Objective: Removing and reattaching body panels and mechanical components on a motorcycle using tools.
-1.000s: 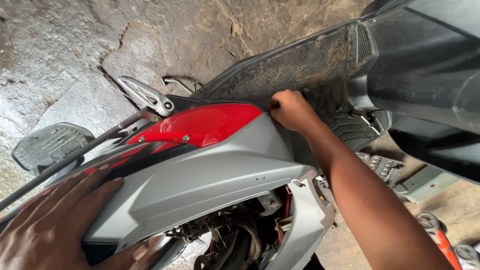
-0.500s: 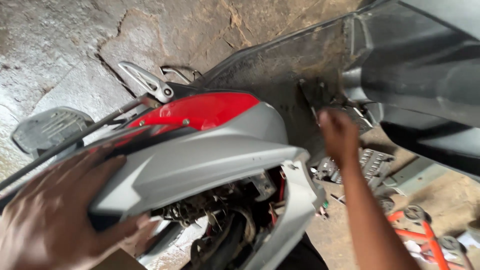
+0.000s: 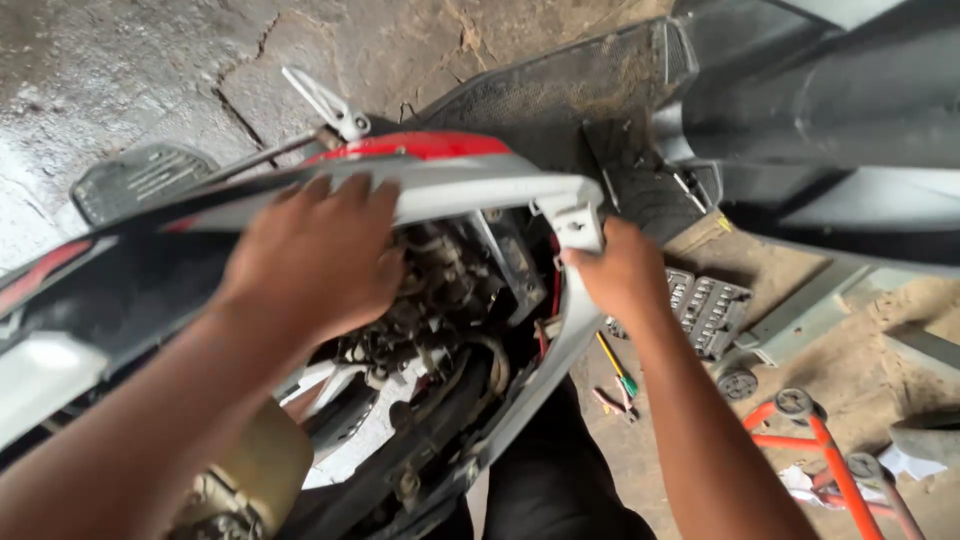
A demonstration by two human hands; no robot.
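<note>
Cracked concrete floor [image 3: 150,70] lies under the scooter, both hands [image 3: 315,250] gripping its grey body panel [image 3: 470,185].

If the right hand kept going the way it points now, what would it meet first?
The right hand already grips the grey body panel at its white bracket. Beyond that, probably the scooter's black floorboard, though depth is unclear.
</note>
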